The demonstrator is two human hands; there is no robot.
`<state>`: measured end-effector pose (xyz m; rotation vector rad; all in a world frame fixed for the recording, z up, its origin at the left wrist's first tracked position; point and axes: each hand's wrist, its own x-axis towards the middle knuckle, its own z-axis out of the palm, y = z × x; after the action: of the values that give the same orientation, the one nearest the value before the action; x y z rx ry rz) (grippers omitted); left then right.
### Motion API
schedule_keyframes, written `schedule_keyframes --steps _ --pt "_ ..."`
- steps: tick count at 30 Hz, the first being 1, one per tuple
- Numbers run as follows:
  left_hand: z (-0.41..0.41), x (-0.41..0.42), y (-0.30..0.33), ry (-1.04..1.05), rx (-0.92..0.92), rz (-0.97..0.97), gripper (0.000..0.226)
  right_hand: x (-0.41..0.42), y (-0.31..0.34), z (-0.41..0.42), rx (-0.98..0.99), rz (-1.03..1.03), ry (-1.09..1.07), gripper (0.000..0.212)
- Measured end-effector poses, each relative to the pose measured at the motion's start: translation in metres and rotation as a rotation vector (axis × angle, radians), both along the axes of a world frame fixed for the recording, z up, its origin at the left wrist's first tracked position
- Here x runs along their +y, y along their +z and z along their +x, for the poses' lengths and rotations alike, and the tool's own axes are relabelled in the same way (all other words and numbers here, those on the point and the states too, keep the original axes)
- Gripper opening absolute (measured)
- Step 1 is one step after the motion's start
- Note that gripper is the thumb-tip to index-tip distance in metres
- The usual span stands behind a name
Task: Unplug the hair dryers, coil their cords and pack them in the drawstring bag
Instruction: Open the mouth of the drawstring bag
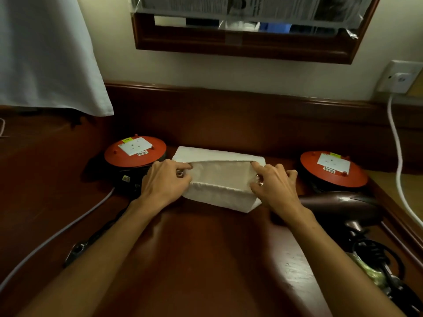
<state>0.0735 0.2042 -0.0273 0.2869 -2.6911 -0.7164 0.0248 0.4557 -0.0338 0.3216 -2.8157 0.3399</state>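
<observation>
Both the left hand and right hand pinch the bag mouth; pull evenly apart so it opens wide for the hair dryer.

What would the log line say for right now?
step: opening bag | left hand: grips white drawstring bag | right hand: grips bag | brown hair dryer: on desk, unpacked
</observation>
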Motion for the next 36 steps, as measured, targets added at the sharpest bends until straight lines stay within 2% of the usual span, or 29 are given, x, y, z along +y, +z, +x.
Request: schedule_keyframes --steps 2,5,8,10,13,14,17,20,22,26,29,32,36 --pt "0.002 0.0 0.0 -0.022 -0.065 -0.138 0.052 0.006 0.0 0.006 -0.037 0.053 0.027 0.061" --pt "0.008 0.001 0.006 -0.055 -0.096 -0.283 0.074 0.011 -0.001 0.015 -0.104 0.207 0.036 0.088" --pt "0.013 0.0 0.008 -0.091 -0.168 -0.375 0.088 0.018 -0.004 0.024 -0.101 0.292 0.038 0.097" --pt "0.017 0.001 0.006 -0.085 -0.152 -0.362 0.083 0.019 -0.005 0.028 -0.12 0.3 0.041 0.085" --pt "0.02 0.006 -0.002 -0.014 0.004 -0.252 0.057 0.018 -0.005 0.031 -0.005 0.196 0.012 0.035" --pt "0.021 0.007 -0.005 0.009 0.044 -0.243 0.049 0.016 -0.006 0.032 0.032 0.129 -0.006 0.03" --pt "0.019 0.004 -0.012 -0.001 0.136 -0.28 0.033 0.013 -0.005 0.035 0.056 -0.109 -0.04 0.031" --pt "0.021 -0.015 -0.01 -0.156 0.176 -0.342 0.023 0.03 -0.003 0.034 0.075 -0.176 -0.075 0.031" --pt "0.025 -0.026 -0.006 -0.234 0.195 -0.379 0.021 0.044 -0.001 0.034 0.036 -0.118 -0.073 0.032" --pt "0.027 -0.042 -0.004 -0.244 0.179 -0.458 0.031 0.051 0.002 0.04 0.001 0.163 -0.047 0.049" --pt "0.026 -0.044 -0.004 -0.241 0.182 -0.484 0.039 0.046 0.003 0.04 -0.018 0.152 -0.022 0.049" --pt "0.028 -0.044 0.001 -0.297 0.182 -0.464 0.026 0.045 0.004 0.034 -0.029 0.012 -0.026 0.034" --pt "0.029 -0.057 0.002 -0.331 0.251 -0.375 0.019 0.056 0.005 0.029 -0.019 -0.411 -0.071 0.014"
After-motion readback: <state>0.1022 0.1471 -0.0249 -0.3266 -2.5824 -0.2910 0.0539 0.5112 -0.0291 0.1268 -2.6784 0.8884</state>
